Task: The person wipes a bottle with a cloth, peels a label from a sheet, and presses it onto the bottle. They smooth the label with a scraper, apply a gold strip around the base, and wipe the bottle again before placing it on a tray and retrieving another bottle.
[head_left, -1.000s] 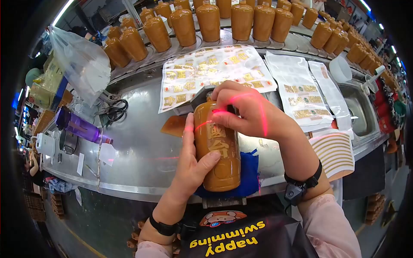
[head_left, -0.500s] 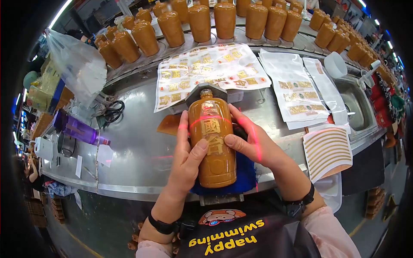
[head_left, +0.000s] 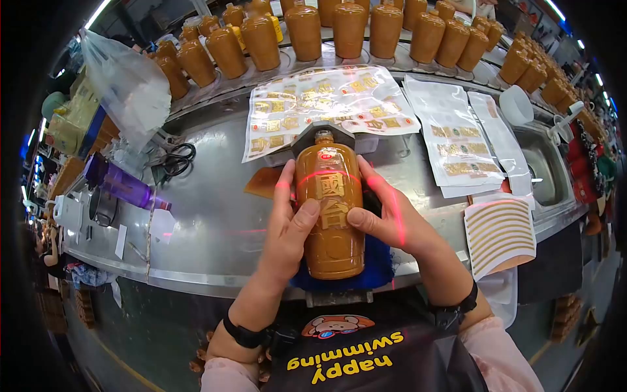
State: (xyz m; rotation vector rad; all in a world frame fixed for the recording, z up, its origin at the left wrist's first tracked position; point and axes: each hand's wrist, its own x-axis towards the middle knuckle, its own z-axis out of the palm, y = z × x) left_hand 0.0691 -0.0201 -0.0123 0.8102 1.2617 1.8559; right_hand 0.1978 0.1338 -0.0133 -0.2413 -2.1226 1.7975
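A glossy brown bottle (head_left: 334, 251) lies between my hands, its neck pointing away from me toward a dark angular holder (head_left: 346, 138). Gold characters and a small red emblem run down its front, and a red laser line crosses its upper part. My left hand (head_left: 287, 228) grips the left side, thumb resting near the lower character. On the opposite side my right hand (head_left: 390, 219) is wrapped round the bottle, its thumb on the front. Blue cloth (head_left: 379, 261) shows beneath the bottle.
Decal sheets (head_left: 326, 104) with gold characters lie behind the bottle; more decal sheets (head_left: 457, 144) and a striped gold sheet (head_left: 499, 232) are at the right, near a sink (head_left: 545, 170). Brown bottles (head_left: 349, 29) line the back conveyor. Scissors (head_left: 176, 160) and a purple bottle (head_left: 124, 189) are left.
The held bottle's front has shifted slightly under my hands, showing the lower character more clearly. Bottles on the back conveyor have moved along. The view has shifted a little.
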